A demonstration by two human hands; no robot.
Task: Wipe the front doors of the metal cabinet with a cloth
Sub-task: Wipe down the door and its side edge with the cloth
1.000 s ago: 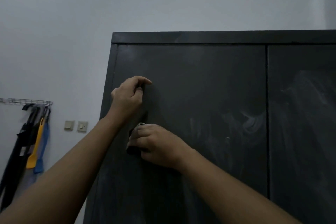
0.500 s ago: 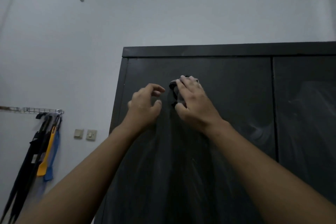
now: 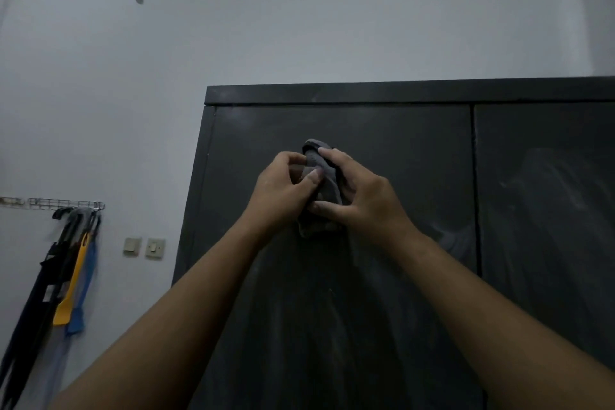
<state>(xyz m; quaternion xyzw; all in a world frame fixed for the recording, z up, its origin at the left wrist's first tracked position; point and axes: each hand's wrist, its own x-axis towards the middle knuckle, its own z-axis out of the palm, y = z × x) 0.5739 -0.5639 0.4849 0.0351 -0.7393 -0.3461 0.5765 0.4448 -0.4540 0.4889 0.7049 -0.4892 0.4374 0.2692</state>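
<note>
Joining the right hand (image 3: 362, 200), the left hand (image 3: 283, 186) has closed on the grey cloth (image 3: 324, 173), both hands' fingers (image 3: 312, 176) gripping it before the left door (image 3: 399, 150), below its top edge (image 3: 332, 107).

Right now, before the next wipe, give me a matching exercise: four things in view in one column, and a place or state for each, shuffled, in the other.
Things
1. cloth
2. right door
3. yellow tool
4. wall switches

Place or state
A. hangs from the rail on the wall
B. bunched up, gripped by the left hand and right hand
C. on the wall between the rail and the cabinet
D. covered in pale swirled smears

Pairs: 1-B, 2-D, 3-A, 4-C
</note>
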